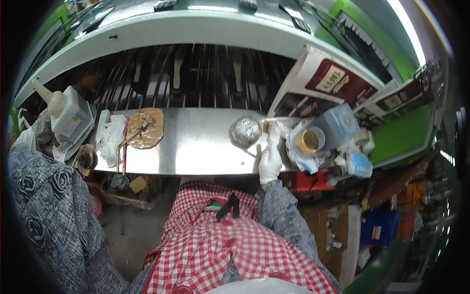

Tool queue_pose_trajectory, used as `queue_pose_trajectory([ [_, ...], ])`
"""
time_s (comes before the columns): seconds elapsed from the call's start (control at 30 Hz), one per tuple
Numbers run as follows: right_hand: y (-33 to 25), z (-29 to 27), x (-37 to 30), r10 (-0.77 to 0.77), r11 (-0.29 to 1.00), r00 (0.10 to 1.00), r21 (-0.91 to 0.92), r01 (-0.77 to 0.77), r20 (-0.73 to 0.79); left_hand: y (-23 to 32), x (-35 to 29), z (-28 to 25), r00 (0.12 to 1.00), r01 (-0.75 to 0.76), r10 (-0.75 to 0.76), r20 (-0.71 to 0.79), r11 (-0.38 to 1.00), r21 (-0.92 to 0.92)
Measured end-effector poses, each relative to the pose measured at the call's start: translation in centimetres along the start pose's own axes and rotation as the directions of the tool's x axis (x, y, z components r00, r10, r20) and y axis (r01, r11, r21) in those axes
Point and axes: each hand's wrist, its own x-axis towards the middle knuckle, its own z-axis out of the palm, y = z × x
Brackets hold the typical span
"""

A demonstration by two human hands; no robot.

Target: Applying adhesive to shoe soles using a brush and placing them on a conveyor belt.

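Observation:
My right hand (270,159), in a white glove, reaches over the right part of a metal work surface (196,142). Its fingers point away from me, with the thumb apart, and I make out nothing held in them. Just left of it sits a rounded lump wrapped in silver foil (246,132). Crumpled white and blue wipes and a small cup with brown contents (307,141) lie close to its right. My left arm stretches to the far left. The white-gloved left hand (25,139) shows only partly at the dark rim, near a squeeze bottle (71,112); its fingers are hidden.
A brown round pad (145,128) with a thin tool on it lies left of centre, beside a red stick (125,147) and white rags (110,137). A clear plastic container (338,126) stands at right before printed cardboard (325,85). Dark slats run behind the surface.

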Motion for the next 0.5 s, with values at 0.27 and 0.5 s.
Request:
queue_pose_trajectory([
  [0.27,-0.4,0.2,0.0,0.006,1.000,1.000,0.023,-0.006,0.018,-0.1,-1.1,0.8,0.999,0.005,-0.005,-0.033,1.000,-0.012],
  [0.5,-0.7,0.2,0.9,0.035,0.996,0.999,0.083,-0.036,0.016,-0.8,-1.5,1.2,0.993,0.099,-0.100,-0.061,0.995,-0.034],
])
